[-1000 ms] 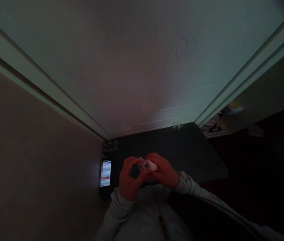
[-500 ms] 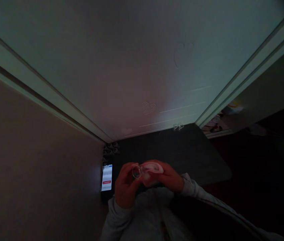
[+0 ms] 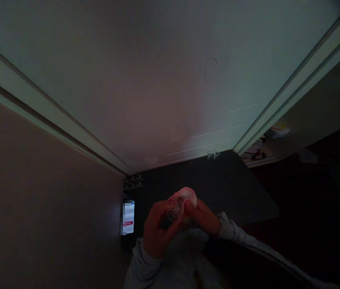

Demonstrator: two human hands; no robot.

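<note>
Hands (image 3: 157,229) curled in, left on clear round-rimmed cup (image 3: 173,216), right on pale flimsy piece (image 3: 189,194), dark tabletop (image 3: 224,188) below

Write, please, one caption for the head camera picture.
In dim light, left hand and right hand hold a clear cup and pale wrapper above a dark table.

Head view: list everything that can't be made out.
All in the head view:
Pale item: partly covered by the right hand.
Clear round-rimmed piece in the left hand: too dim and blurred to tell whether it joins the pale item.
Phone: screen partly pixelated, text too small.
Corner objects: too small and dark to name.
</note>
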